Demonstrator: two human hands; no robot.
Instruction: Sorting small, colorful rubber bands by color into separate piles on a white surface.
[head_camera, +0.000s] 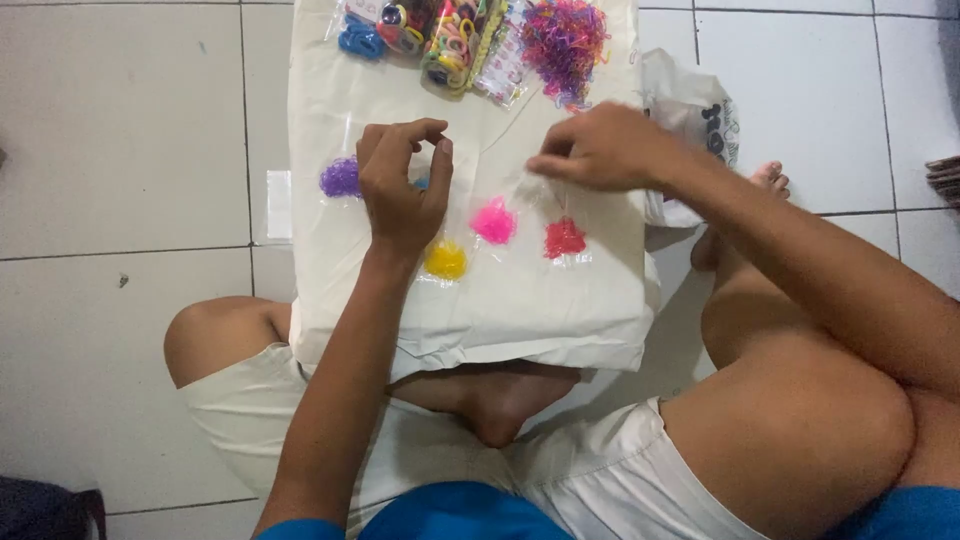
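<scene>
Head view. The left hand (400, 190) hovers over a white plastic sheet (520, 310), fingers curled together with thumb meeting forefinger; whether they grip anything cannot be told. The right hand (600, 148) pinches a small clear bag (545, 195), above the red band pile (565, 238). Purple (341, 178), yellow (446, 261) and pink (494, 221) piles lie alongside.

The floor (120, 120) is laid in large off-white tiles with thin dark grout lines, lit evenly and softly with faint shadows. A small dark speck marks a tile at the left. A dark bundle (45, 510) sits at the near left corner, and a stack of papers (945, 180) at the right edge.
</scene>
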